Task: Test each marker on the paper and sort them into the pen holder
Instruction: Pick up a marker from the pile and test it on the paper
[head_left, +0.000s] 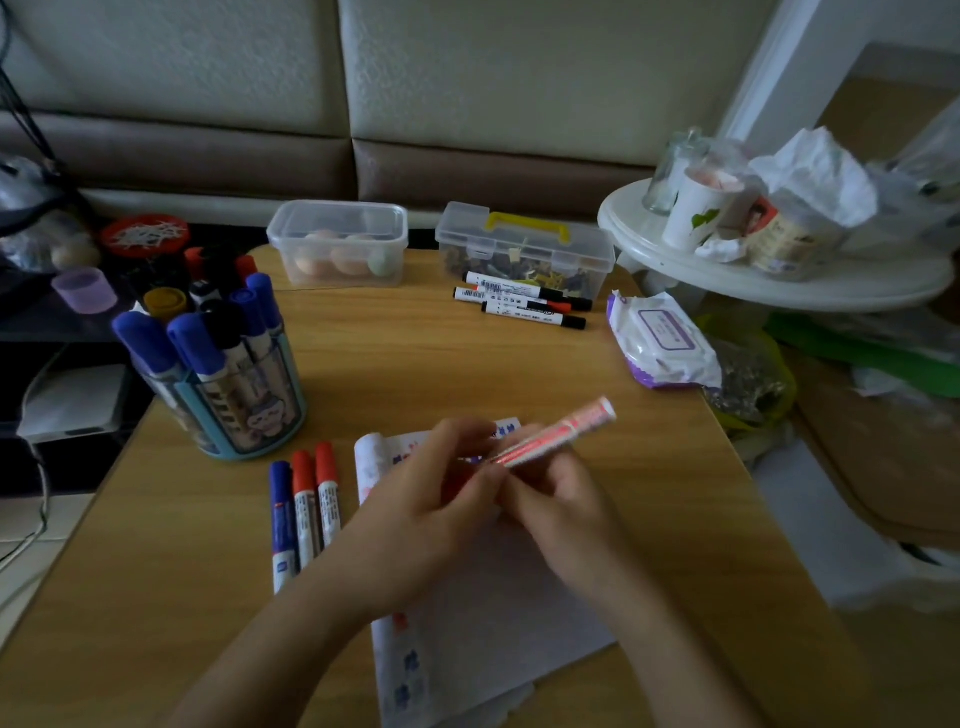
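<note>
A person's left hand and right hand met over the top of a sheet of paper, both closed on one red-and-white marker. The left fingers curled round its near end, the right pinched the barrel, and its far end tilted up and to the right. The near tip was hidden in the hands, so it could not be told whether the cap was on.

Three capped markers lay side by side just left of the paper: one blue marker and two red markers. Three black-tipped markers lay together at the far side, in front of the handled box, one of two clear plastic boxes; the other, the egg box, held eggs. The pen holder stood at the table's left edge with four blue caps showing; the black caps among them were too crowded to count.

One pack of wipes sat at the right edge of the wooden table. Bare wood lay open in the middle, between holder, far markers and paper. Red and blue scribbles marked the paper's left margin. A round white stand stood just beyond the table's far right corner.
</note>
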